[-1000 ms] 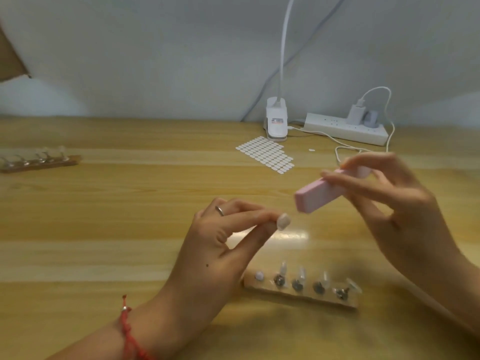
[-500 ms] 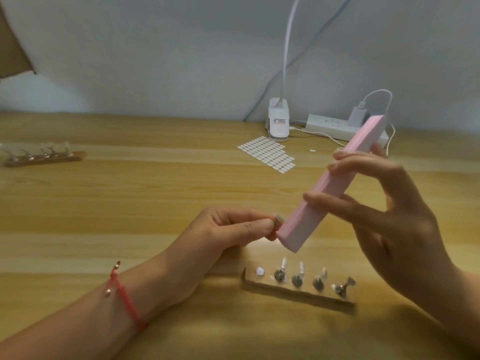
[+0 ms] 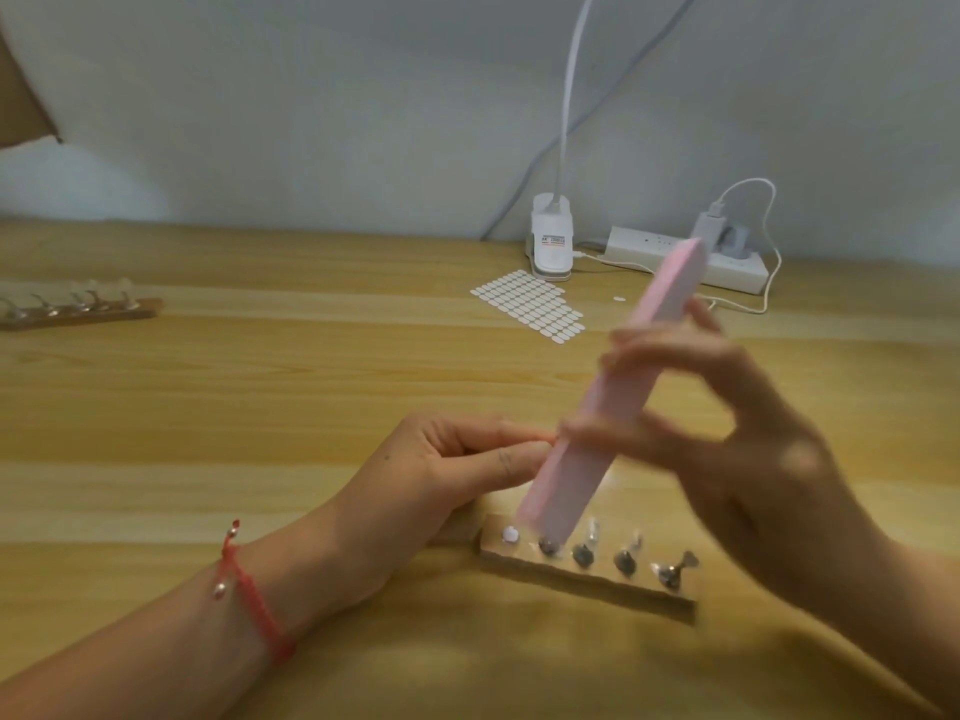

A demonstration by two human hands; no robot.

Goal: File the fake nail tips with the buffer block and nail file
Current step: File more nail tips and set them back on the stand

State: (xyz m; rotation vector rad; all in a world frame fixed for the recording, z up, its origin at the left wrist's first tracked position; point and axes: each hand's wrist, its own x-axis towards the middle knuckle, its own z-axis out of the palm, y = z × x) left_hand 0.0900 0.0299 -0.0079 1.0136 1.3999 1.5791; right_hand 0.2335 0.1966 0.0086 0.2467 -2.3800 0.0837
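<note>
My right hand [image 3: 737, 449] grips a long pink buffer block [image 3: 613, 402], tilted steeply with its top end toward the back right. The hand and block are motion-blurred. My left hand [image 3: 447, 475] pinches something small between thumb and forefinger right against the block's left face; the nail tip itself is hidden there. Below them a wooden holder [image 3: 587, 579] lies on the table, with several metal stands carrying clear nail tips [image 3: 592, 532]. The block's lower end hangs just above the holder's left part.
A second wooden holder with nail tips [image 3: 78, 306] lies at the far left. A sheet of white adhesive tabs [image 3: 530, 304], a clip lamp base [image 3: 551, 244] and a white power strip [image 3: 691, 257] with a cable sit at the back of the wooden table [image 3: 260, 407].
My right hand swung the buffer block from near level to steeply tilted and slid it down along the left fingertips. My left hand lowered and turned, bringing the pinched nail tip against the block.
</note>
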